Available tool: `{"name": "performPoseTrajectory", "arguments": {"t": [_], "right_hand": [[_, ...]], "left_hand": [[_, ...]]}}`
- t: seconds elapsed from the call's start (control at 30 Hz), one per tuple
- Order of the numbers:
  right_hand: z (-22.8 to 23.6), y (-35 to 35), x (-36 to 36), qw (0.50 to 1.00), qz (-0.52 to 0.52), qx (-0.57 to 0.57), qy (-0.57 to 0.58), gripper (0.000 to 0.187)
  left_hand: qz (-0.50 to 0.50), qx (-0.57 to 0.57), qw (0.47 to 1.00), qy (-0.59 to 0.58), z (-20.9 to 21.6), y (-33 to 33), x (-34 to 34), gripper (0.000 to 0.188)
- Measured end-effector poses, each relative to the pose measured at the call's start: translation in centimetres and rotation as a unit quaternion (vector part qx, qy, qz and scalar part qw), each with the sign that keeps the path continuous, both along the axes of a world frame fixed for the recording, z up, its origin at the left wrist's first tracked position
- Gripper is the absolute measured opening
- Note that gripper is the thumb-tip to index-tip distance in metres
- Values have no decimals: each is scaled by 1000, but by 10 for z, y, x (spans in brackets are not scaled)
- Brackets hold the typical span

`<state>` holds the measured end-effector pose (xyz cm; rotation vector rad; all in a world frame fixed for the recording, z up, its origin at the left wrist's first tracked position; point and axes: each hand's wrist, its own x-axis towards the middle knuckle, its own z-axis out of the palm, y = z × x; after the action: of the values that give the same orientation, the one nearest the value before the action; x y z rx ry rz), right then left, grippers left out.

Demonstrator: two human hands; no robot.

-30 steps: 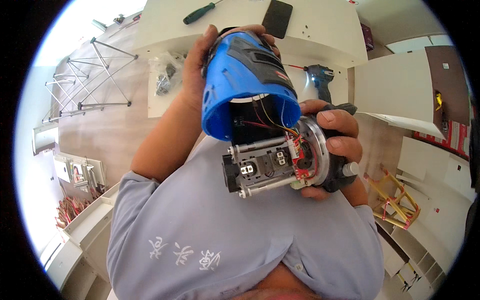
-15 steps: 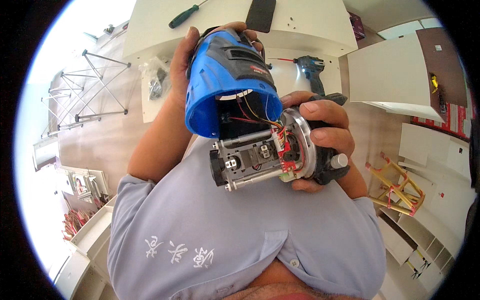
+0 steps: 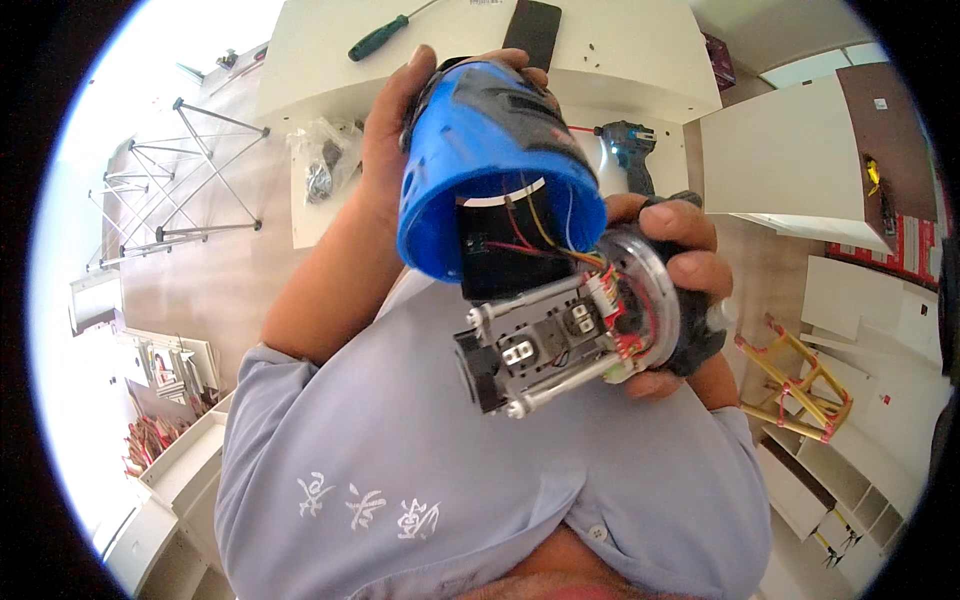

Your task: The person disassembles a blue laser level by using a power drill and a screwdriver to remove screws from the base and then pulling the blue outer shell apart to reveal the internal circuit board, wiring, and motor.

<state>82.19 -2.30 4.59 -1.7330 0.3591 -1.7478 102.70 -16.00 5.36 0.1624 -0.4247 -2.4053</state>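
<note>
Blue housing (image 3: pixel 480 150): held before the chest, open rim facing the wearer.
Metal-framed assembly (image 3: pixel 560 335): tilted, just below the rim.
Wires (image 3: pixel 537 222): run from inside the housing to the assembly; blur makes their seating hard to judge.
Left hand (image 3: pixel 392 130): wrapped around the housing's upper part.
Right hand (image 3: pixel 690 228): fingers curled around the assembly's black base (image 3: pixel 695 340).
Power driver (image 3: pixel 630 150): on the white surface beyond.

Green-handled screwdriver (image 3: pixel 378 39) and flat black slab (image 3: pixel 532 32) lie near each other on white table (image 3: pixel 645 45). Folding metal frame (image 3: pixel 208 153) stands on floor (image 3: pixel 185 285) at left; yellow frame (image 3: pixel 797 386) with red joints at right.
</note>
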Motion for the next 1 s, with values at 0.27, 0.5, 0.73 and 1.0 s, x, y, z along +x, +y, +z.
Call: {"name": "performPoseTrajectory", "arguments": {"t": [0.27,0.5,0.73,1.0], "right_hand": [[-5,0,-7,994,50,65,-74,99],[-7,2,-13,987,58,120,-91,103],[-10,-3,-13,983,75,124,-110,104],[-7,-6,-11,982,72,133,-114,104]], "left_hand": [[-47,31,998,-16,-19,-10,0,74],[-2,27,986,-165,-22,-14,-5,76],[8,92,987,-129,-25,-15,-8,49],[8,113,985,-128,-35,-22,-7,48]]}}
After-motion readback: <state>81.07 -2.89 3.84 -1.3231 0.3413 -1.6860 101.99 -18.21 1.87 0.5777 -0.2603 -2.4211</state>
